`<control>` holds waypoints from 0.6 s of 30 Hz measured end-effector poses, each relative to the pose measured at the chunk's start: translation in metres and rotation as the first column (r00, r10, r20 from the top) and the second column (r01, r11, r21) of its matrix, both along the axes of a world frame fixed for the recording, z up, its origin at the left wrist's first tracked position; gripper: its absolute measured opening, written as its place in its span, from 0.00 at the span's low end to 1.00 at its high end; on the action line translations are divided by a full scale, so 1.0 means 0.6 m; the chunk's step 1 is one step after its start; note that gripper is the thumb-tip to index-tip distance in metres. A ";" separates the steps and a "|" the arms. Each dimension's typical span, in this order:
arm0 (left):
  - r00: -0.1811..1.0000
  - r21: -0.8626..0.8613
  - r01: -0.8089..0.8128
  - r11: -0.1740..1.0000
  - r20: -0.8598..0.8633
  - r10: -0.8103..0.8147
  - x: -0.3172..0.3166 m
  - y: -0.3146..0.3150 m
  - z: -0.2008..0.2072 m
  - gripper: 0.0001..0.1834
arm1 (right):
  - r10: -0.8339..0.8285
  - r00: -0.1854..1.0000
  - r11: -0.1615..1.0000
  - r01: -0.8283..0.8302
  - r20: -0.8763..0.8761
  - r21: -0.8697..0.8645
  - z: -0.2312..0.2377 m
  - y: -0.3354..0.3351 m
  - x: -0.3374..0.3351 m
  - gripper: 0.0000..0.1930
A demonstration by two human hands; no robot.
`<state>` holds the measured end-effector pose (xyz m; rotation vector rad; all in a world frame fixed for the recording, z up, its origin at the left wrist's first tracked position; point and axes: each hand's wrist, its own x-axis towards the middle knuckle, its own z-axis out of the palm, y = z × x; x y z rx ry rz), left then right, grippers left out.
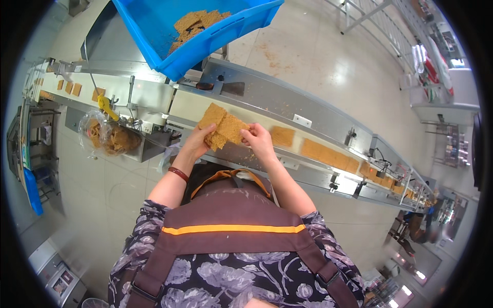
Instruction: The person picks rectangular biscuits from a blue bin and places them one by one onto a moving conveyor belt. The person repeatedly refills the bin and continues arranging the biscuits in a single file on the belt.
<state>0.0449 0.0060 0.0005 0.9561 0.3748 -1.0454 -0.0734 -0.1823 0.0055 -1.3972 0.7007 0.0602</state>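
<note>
At left, a clear bag [105, 129] holds tan pieces [122, 140]. The left hand [197, 142] pinches overlapping tan slabs [226, 128] over the conveyor belt [186, 107]; the right hand [262, 142] pinches their right edge. More slabs [326, 154] line the belt rightward. Far right, a red-and-white object [430, 71] is too blurred to read.

This looks like the production floor of a food factory: a long conveyor belt [187, 105] with steel side rails [267, 97] carries a row of flat golden-brown slabs [328, 154] off toward the far right. A big blue plastic crate [221, 46] holding broken pieces [197, 23] sits beside the line, a clear bag [110, 136] of more brown pieces lies at the left, and pale tiled floor [313, 56] spreads around the machinery.
</note>
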 end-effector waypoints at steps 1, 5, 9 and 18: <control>0.999 0.004 -0.004 1.000 0.039 0.004 0.003 -0.002 -0.006 0.30 | -0.091 0.995 0.994 0.088 0.046 0.061 -0.008 -0.005 -0.005 0.15; 0.990 0.057 0.039 0.998 0.130 -0.046 0.014 0.021 -0.004 0.31 | -0.263 0.962 0.964 0.266 -0.076 0.031 -0.029 -0.067 -0.041 0.12; 0.956 0.079 0.261 0.962 0.113 -0.269 0.021 0.020 0.012 0.32 | -0.155 0.973 0.861 0.049 -0.171 -0.505 -0.123 -0.160 -0.109 0.14; 0.689 0.101 0.686 0.720 0.227 -0.688 -0.022 -0.099 0.031 0.29 | 0.047 0.993 0.955 -0.077 -0.111 -0.285 -0.011 -0.091 -0.074 0.17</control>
